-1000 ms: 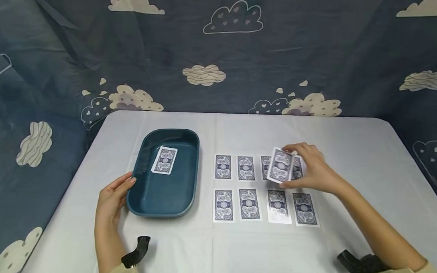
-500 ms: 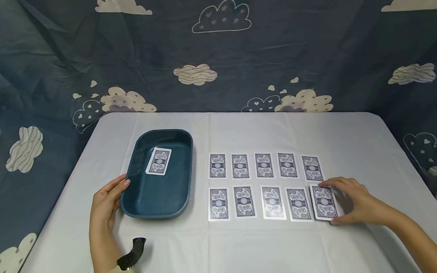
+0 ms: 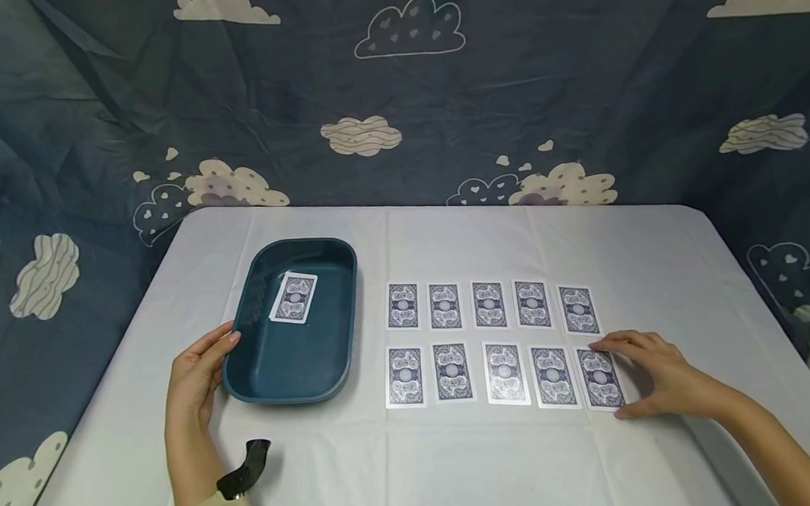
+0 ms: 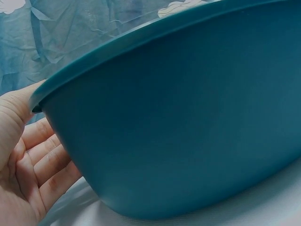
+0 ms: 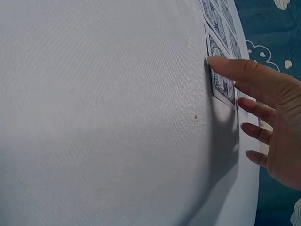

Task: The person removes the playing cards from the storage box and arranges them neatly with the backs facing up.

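Note:
My left hand (image 3: 196,379) grips the left side of a dark teal rectangular tray (image 3: 291,397), thumb over its rim. The left wrist view shows the fingers against the tray's outer wall (image 4: 164,122). A small stack of playing cards (image 3: 295,298) lies face down inside. To the right, two rows of blue-backed playing cards lie face down on the white cloth. At the near row's right end, my right hand (image 3: 664,378) has thumb and forefinger at the near and far edges of a flat playing card (image 3: 601,380). Its other fingers are spread loosely in the right wrist view.
The table is covered by a white cloth (image 3: 486,459). A dark blue curtain (image 3: 540,84) with cloud prints hangs behind and at the sides. The far row's rightmost card (image 3: 579,311) lies just beyond my right fingertips. A black strap (image 3: 245,473) sits at my left wrist.
My right hand has carried a playing card from above the far row to the near row's right end, where it now lies flat. My left hand stays on the tray; the head view shifted slightly.

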`<move>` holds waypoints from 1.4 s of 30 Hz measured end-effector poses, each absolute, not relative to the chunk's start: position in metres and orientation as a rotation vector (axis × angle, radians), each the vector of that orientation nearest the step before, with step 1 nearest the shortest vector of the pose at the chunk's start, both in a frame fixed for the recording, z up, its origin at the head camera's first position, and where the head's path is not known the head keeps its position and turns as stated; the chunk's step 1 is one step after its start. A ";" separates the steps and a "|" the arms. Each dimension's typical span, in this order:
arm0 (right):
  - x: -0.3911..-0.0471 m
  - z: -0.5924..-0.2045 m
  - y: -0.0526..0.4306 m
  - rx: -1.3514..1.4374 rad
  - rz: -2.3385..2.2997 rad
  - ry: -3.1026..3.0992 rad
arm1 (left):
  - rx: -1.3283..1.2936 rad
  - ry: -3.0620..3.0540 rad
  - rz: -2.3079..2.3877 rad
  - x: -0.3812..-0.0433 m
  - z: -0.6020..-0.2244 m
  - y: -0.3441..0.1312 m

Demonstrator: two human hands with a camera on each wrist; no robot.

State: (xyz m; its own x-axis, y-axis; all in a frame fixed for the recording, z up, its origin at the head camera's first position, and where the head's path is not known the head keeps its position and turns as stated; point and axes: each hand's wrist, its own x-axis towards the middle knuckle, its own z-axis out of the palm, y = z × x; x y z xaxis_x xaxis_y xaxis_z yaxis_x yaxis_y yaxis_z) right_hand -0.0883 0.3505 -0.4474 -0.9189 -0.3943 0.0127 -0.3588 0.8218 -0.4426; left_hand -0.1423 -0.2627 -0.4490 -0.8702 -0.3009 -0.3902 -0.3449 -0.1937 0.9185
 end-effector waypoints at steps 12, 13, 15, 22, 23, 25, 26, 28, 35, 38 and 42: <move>-0.143 -0.427 0.269 -0.628 -0.496 3.116 | -0.763 1.998 2.233 -0.142 -0.448 -0.264; -0.150 -0.425 0.257 -0.652 -0.464 3.129 | -0.767 2.001 2.227 -0.142 -0.449 -0.264; -0.163 -0.421 0.232 -0.694 -0.420 3.143 | -0.778 2.007 2.211 -0.142 -0.450 -0.265; -0.205 -0.402 0.140 -0.903 -0.452 3.156 | -0.753 2.061 2.178 -0.146 -0.450 -0.265; -0.210 -0.399 0.127 -0.922 -0.478 3.153 | -0.744 2.069 2.177 -0.146 -0.450 -0.265; -0.220 -0.394 0.100 -0.961 -0.529 3.146 | -0.727 2.074 2.188 -0.147 -0.451 -0.266; -0.224 -0.392 0.086 -0.984 -0.555 3.135 | -0.717 2.077 2.194 -0.147 -0.451 -0.266; -0.230 -0.389 0.059 -1.034 -0.588 3.110 | -0.705 2.074 2.215 -0.147 -0.452 -0.268; -0.245 -0.405 -0.026 -1.283 -0.481 3.002 | -0.670 2.100 2.202 -0.149 -0.455 -0.271; -0.248 -0.417 -0.055 -1.302 -0.415 2.947 | -0.665 2.102 2.197 -0.149 -0.455 -0.272; -0.256 -0.429 -0.082 -1.285 -0.309 2.924 | -0.656 2.102 2.196 -0.150 -0.457 -0.273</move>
